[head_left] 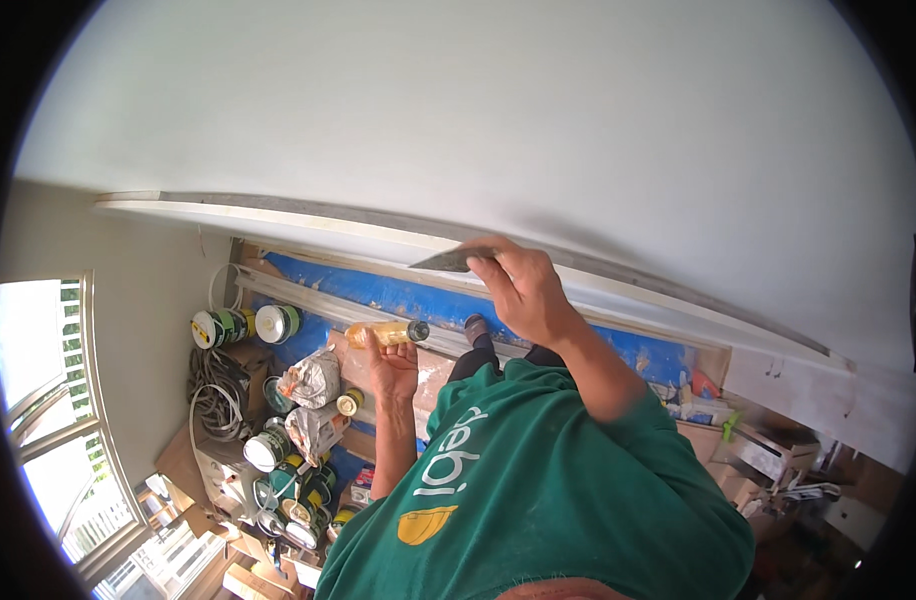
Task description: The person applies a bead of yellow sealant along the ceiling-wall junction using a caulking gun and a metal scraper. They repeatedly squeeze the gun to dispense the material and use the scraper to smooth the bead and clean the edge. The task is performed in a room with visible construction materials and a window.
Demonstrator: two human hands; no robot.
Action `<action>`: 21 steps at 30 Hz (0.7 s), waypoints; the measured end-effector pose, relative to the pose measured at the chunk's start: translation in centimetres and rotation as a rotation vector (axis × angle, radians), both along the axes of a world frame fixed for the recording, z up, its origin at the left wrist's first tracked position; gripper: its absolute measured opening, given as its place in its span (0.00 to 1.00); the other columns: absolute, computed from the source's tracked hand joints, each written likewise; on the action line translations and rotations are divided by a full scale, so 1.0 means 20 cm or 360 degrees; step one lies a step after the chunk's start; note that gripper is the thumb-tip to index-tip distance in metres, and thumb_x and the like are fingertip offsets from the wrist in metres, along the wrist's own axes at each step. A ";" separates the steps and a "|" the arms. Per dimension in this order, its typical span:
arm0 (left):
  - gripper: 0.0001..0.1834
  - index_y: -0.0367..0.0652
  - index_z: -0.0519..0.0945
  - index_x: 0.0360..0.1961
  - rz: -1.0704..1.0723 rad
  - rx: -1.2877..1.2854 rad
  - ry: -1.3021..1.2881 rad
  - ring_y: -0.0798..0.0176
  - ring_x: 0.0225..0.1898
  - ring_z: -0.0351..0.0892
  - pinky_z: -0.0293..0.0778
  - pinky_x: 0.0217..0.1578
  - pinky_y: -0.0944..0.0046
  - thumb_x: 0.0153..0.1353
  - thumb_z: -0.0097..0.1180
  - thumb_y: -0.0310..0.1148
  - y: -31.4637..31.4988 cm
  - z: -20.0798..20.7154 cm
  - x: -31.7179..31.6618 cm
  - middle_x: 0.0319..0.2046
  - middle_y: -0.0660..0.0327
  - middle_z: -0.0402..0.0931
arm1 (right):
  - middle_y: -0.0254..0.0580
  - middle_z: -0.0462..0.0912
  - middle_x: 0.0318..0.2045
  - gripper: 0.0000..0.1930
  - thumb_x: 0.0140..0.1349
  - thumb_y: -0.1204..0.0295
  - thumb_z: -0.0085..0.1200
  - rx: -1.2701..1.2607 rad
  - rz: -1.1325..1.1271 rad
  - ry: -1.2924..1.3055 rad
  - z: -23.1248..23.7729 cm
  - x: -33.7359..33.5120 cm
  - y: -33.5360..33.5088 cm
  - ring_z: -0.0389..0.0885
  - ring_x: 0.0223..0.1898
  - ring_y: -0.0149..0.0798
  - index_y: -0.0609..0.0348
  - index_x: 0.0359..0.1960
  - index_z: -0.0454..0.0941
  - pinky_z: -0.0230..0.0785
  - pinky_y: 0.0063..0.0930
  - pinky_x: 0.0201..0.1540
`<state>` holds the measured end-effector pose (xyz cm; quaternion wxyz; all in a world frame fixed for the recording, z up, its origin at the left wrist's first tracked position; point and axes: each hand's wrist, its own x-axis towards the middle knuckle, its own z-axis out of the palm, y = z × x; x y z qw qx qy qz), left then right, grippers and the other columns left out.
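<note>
Green shirt (538,480), perhaps scraper (453,260) in right hand (523,290)

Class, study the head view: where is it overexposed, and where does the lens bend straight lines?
Head view: the window at left is blown out white; the long white moulding curves across the frame though really straight; black vignette rings the rim; the right hand and putty knife stay fairly sharp.

Wall (498,110): bare, open above the moulding (308,222) along its whole run. Right hand (523,290) with blade (453,260) sits on the moulding mid-run; left hand (393,365) and tube (383,332) just below. Floor lower left crowded: cans (236,326), bags (313,380), cable coil (210,395).
</note>
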<state>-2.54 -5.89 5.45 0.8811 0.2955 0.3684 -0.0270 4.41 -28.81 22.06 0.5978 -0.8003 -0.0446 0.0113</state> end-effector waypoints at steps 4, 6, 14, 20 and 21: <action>0.15 0.46 0.72 0.47 0.0062 -0.0090 -0.0048 0.70 0.37 0.73 0.73 0.41 0.66 0.70 0.45 0.45 -0.02 -0.03 -0.01 0.38 0.65 0.73 | 0.42 0.79 0.24 0.08 0.65 0.74 0.51 0.0022 -0.0017 -0.0308 -0.13 -0.21 -0.13 0.75 0.24 0.32 0.63 0.41 0.78 0.67 0.26 0.29; 0.16 0.44 0.72 0.48 0.0047 -0.0021 -0.0165 0.70 0.38 0.73 0.73 0.41 0.67 0.70 0.46 0.44 -0.08 0.02 -0.03 0.38 0.64 0.74 | 0.44 0.82 0.30 0.08 0.65 0.75 0.50 0.0049 0.0045 0.0193 -0.16 -0.34 -0.24 0.80 0.31 0.32 0.64 0.42 0.78 0.71 0.26 0.37; 0.22 0.38 0.70 0.54 -0.0083 0.0796 -0.0789 0.61 0.45 0.78 0.77 0.44 0.63 0.62 0.60 0.35 -0.42 0.53 -0.13 0.45 0.56 0.77 | 0.39 0.82 0.31 0.10 0.60 0.73 0.57 0.0875 -0.0358 0.0730 -0.53 -0.60 -0.47 0.80 0.31 0.30 0.68 0.40 0.79 0.73 0.23 0.35; 0.25 0.33 0.71 0.52 -0.0168 0.1649 -0.0964 0.60 0.46 0.79 0.75 0.50 0.62 0.54 0.66 0.26 -0.76 0.79 -0.32 0.45 0.51 0.78 | 0.40 0.82 0.39 0.11 0.62 0.75 0.54 0.1435 -0.0063 0.0923 -0.50 -0.67 -0.57 0.80 0.37 0.32 0.65 0.46 0.76 0.77 0.27 0.36; 0.25 0.33 0.72 0.52 -0.0194 0.1774 -0.0965 0.60 0.46 0.79 0.75 0.50 0.62 0.54 0.67 0.26 -0.80 0.80 -0.35 0.45 0.51 0.78 | 0.39 0.82 0.40 0.11 0.62 0.76 0.53 0.1514 -0.0045 0.0983 -0.52 -0.68 -0.58 0.81 0.38 0.32 0.62 0.46 0.76 0.78 0.28 0.37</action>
